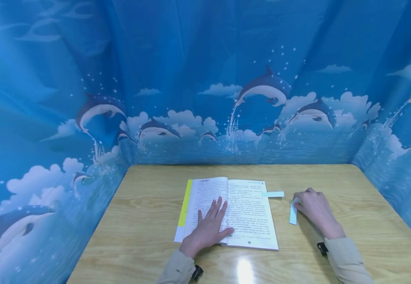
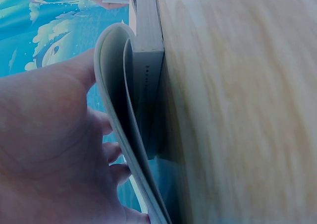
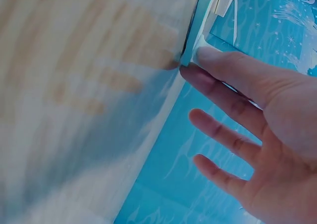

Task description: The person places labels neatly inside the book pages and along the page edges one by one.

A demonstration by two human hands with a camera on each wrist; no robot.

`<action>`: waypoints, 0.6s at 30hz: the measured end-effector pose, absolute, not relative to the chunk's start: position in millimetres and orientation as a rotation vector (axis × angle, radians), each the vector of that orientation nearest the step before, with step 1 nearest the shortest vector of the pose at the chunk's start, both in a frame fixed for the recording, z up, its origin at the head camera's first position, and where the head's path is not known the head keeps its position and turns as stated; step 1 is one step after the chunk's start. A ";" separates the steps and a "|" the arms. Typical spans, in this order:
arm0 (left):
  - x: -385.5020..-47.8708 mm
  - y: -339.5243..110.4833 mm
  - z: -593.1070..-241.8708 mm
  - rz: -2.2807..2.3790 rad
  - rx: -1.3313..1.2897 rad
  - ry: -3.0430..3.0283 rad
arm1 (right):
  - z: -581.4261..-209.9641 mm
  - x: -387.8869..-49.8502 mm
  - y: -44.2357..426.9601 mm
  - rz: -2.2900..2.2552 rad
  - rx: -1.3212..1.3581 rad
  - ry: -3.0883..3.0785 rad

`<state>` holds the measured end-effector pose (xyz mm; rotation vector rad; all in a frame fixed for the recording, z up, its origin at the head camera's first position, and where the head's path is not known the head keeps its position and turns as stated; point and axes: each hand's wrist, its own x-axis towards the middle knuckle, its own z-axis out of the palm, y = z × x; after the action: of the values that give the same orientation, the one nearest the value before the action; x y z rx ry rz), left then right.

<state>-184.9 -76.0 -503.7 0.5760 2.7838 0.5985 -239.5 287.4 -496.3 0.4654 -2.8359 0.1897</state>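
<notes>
An open book point(image 1: 249, 221) lies on the table, its pages covered in printed text. My left hand point(image 1: 208, 230) rests spread across the left page, thumb over the inner edge of the right page. In the left wrist view the pages point(image 2: 111, 65) bow up beside that hand. Right of the book, my right hand point(image 1: 313, 207) pinches the upper end of a pale blue paper strip point(image 1: 293, 215) between thumb and index finger; the other fingers extend apart in the right wrist view. Another pale blue strip point(image 1: 275, 194) juts from the right page's outer edge.
The wooden table point(image 1: 131, 221) extends around the book. A blue curtain point(image 1: 198, 79) with dolphins stands behind and along both sides. A yellow cover flap point(image 1: 185, 205) shows past the book's left edge.
</notes>
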 end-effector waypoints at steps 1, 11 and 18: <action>-184.8 -75.9 -503.5 0.597 0.576 2.783 | -496.1 -239.2 287.8 0.200 0.463 -2.840; -184.2 -74.8 -501.9 0.593 0.553 2.780 | -490.0 -239.2 290.1 0.398 0.411 -2.965; -184.2 -75.7 -501.0 0.612 0.566 2.774 | -493.1 -240.6 289.0 0.437 0.386 -2.965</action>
<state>-184.2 -75.7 -501.0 0.5659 2.7737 0.6116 -240.6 289.0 -493.1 0.3860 -2.9646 0.4366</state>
